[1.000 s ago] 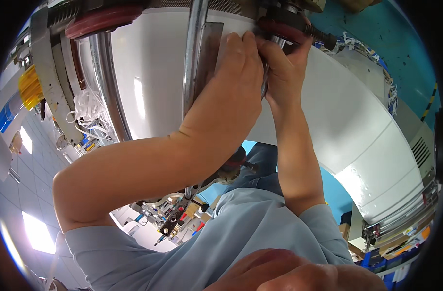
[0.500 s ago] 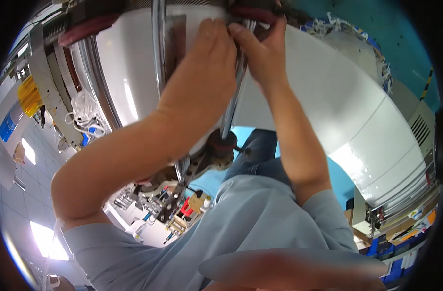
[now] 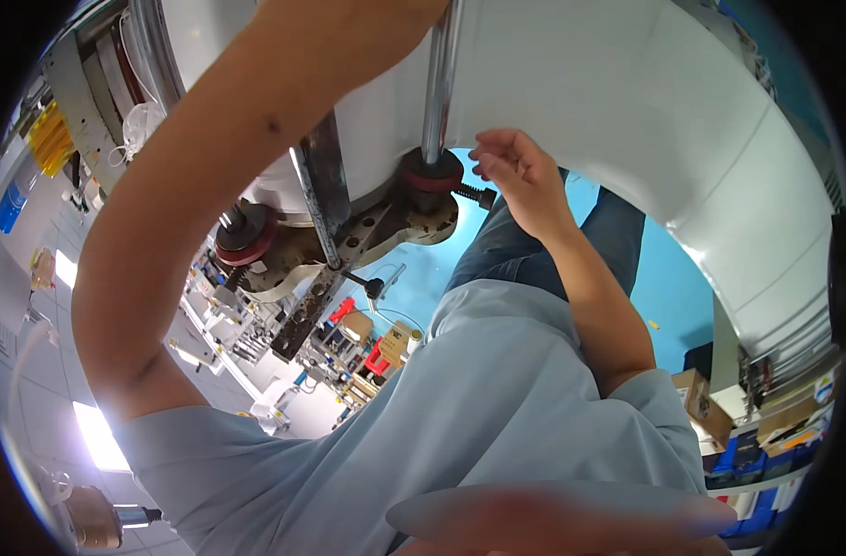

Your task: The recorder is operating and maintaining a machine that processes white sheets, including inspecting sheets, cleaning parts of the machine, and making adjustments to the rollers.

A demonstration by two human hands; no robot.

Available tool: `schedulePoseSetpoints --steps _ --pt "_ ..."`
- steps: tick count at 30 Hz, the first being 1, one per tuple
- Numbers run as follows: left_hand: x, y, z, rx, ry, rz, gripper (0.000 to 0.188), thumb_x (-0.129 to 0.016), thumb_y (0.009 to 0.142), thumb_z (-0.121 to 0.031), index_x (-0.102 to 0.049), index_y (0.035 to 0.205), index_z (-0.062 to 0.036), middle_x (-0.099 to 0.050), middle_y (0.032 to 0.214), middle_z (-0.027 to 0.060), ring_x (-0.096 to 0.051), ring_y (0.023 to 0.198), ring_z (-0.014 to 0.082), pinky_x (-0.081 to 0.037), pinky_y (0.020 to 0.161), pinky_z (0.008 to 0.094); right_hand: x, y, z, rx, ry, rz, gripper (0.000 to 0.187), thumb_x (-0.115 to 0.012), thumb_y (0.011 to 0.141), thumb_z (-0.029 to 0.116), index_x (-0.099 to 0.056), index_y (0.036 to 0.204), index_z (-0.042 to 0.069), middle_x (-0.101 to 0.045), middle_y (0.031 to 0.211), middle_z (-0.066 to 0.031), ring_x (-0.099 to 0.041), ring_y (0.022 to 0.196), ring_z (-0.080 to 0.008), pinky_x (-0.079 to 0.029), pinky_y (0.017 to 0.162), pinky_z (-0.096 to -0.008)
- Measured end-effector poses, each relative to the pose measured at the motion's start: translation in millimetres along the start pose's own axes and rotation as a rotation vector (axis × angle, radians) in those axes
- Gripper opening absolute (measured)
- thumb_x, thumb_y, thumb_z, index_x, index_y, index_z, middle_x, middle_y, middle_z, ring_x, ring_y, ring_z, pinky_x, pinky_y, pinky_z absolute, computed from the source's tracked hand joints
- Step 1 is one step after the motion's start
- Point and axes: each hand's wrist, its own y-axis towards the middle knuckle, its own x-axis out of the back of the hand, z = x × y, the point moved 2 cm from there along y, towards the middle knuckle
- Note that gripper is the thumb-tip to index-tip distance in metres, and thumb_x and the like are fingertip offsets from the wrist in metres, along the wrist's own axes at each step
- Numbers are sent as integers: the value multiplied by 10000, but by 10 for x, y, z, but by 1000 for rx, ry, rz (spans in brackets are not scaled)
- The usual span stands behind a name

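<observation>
My left forearm (image 3: 196, 176) reaches up across the view, and its hand is beyond the upper edge, out of sight. My right hand (image 3: 527, 185) hangs in the air with loosely curled fingers and nothing visible in them. Just left of it, not touching, is a black threaded bolt (image 3: 477, 195) sticking out of a black and dark-red round collar (image 3: 432, 173). From that collar a chrome rod (image 3: 438, 88) rises along a large white curved panel (image 3: 553, 83). A worn dark metal bracket (image 3: 353, 243) joins this collar to a second collar (image 3: 247, 233) on the left.
A small black-knobbed handle (image 3: 374, 288) projects below the bracket. At lower left, a workbench holds tools and fittings, with a red part (image 3: 376, 357) and a cardboard box (image 3: 397, 341). Yellow bristles (image 3: 50, 139) show at far left. Shelves with boxes (image 3: 766, 426) stand at lower right.
Both hands were together at the upper part of the rod. My right hand has come down beside the lower collar; my left has gone up out of view. The view has shifted, showing more bracket.
</observation>
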Motion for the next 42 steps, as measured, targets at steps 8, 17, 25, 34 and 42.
schedulePoseSetpoints --steps 8,17,25,34,42 --pt "143 -259 -264 -129 -77 31 138 -596 749 -183 -675 738 -71 -634 825 69 -603 864 224 -443 798 349 -10 -5 -214 136 -225 35 333 -456 981 142 -530 1296 61 -664 1005 -49 -605 803 -95 -488 729 -220" --pt "239 -679 -597 -194 -249 148 169 -640 760 -239 -686 755 -77 -640 807 71 -627 840 239 -447 799 359 86 166 -232 114 -134 192 321 -498 985 190 -575 1264 50 -670 1019 -70 -649 809 -118 -520 689 -246" --pt "-40 -726 -875 -210 -275 424 157 -669 735 -179 -711 838 -68 -634 965 70 -564 1039 226 -394 960 366 17 216 -436 36 14 198 297 -474 990 136 -585 1258 67 -684 992 -92 -683 776 -148 -547 685 -211" --pt "-161 -673 -1027 -224 -171 210 107 -691 726 -151 -726 823 -125 -656 892 47 -598 941 202 -433 808 334 -37 317 -508 91 7 141 237 -562 948 143 -623 1152 38 -688 950 -97 -674 756 -134 -551 651 -224" --pt "-252 -670 -1042 -120 -311 251 106 -687 691 -108 -710 789 -73 -638 870 76 -596 916 241 -457 774 342 -247 469 -599 68 41 -96 183 -654 873 112 -640 1038 34 -696 891 -90 -667 780 -151 -561 667 -257"
